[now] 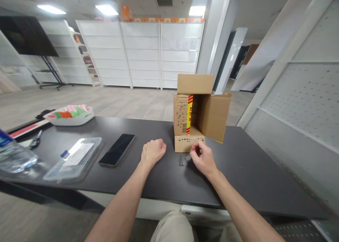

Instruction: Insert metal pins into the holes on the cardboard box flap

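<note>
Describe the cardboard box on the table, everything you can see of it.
The cardboard box is plain brown corrugated card, lying on its side on the dark table with its open end facing the camera. Its flaps are spread: one stands up at the top, a large one swings out to the right, and one lies flat on the table in front, punched with rows of small holes. The left flap also has holes, a barcode and a yellow-and-red striped tape. The right hand is at the front flap's edge.

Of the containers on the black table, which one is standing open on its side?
The cardboard box, just beyond the right hand: its flaps are spread and its opening faces the person. The clear plastic case lies flat and lidded; the white tray sits upright.
</note>
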Demonstrator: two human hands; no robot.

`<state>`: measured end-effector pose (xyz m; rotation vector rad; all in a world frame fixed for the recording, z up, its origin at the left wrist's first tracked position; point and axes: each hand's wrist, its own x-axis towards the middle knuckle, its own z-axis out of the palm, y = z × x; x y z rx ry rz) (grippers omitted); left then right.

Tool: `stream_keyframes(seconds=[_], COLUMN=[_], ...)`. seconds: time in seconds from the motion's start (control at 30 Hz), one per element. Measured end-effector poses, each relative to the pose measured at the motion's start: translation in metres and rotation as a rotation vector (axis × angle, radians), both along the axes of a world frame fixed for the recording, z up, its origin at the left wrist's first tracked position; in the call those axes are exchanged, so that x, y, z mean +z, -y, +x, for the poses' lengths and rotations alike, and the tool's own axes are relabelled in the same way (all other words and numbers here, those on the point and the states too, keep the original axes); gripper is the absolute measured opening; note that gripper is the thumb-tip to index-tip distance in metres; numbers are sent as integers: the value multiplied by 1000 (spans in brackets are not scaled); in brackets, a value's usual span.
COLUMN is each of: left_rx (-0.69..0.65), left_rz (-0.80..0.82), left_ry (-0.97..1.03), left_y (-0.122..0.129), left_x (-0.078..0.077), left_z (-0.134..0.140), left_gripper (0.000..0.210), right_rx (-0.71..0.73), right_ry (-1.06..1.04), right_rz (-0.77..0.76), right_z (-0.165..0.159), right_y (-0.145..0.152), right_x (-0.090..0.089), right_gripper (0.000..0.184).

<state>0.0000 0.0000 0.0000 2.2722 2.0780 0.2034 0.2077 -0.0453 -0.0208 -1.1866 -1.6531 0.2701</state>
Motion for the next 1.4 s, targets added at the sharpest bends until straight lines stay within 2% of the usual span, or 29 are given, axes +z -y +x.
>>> stream_keyframes(seconds=[0.4, 0.77, 0.97, 1.4], left_rx=[8, -8, -26, -31], left_rz=[-3, 20, 25, 68], left_ry=[-5, -15, -15, -25], left_y=[1, -1, -2, -3], left_x=[1, -3, -5, -7], left_z=[1, -1, -2, -2], left_gripper=[34, 34, 35, 33], right_rx=[47, 251, 307, 341], right_ry=[85, 353, 460, 499], right_rz=[-7, -92, -118, -197], right_z=[0, -5, -9, -10], right_y=[4, 16, 19, 21], right_x=[3, 12, 15, 14], right_gripper=[6, 11, 13, 17])
